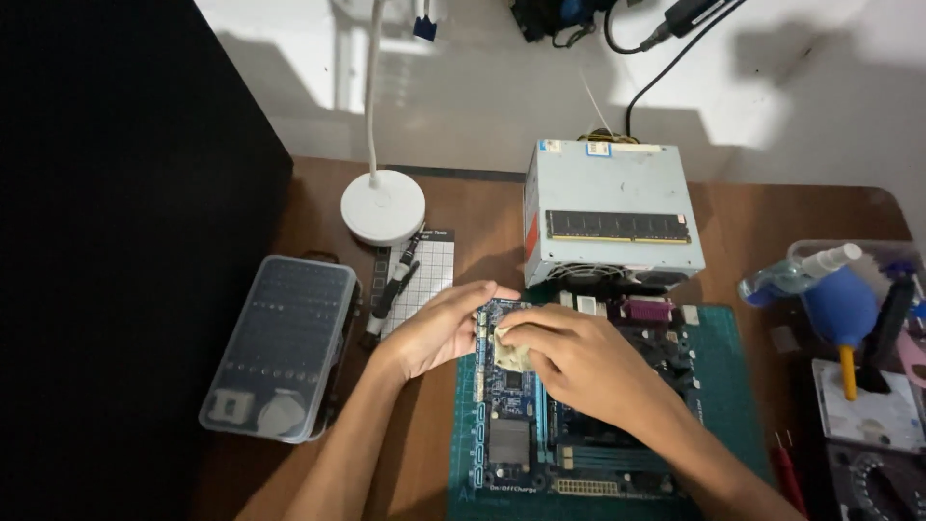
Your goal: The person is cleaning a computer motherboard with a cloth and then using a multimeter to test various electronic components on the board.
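Note:
A blue computer motherboard [526,434] lies on a green cutting mat [719,338] on the brown wooden table. My right hand [579,362] presses a small crumpled beige cloth [511,349] onto the board's upper left part, fingers pinched on it. My left hand [439,328] rests at the board's upper left corner, its fingers curled against the edge and steadying the board. Most of the board's right side is hidden under my right hand and forearm.
A grey power supply [612,193] with a memory stick [617,227] on top stands behind the board. At left lie a clear bit case [280,347], a white lamp base [383,207] and a grid pad with tools [415,275]. At right sit a blue air blower [841,309], a spray bottle [796,273] and a multimeter [883,487].

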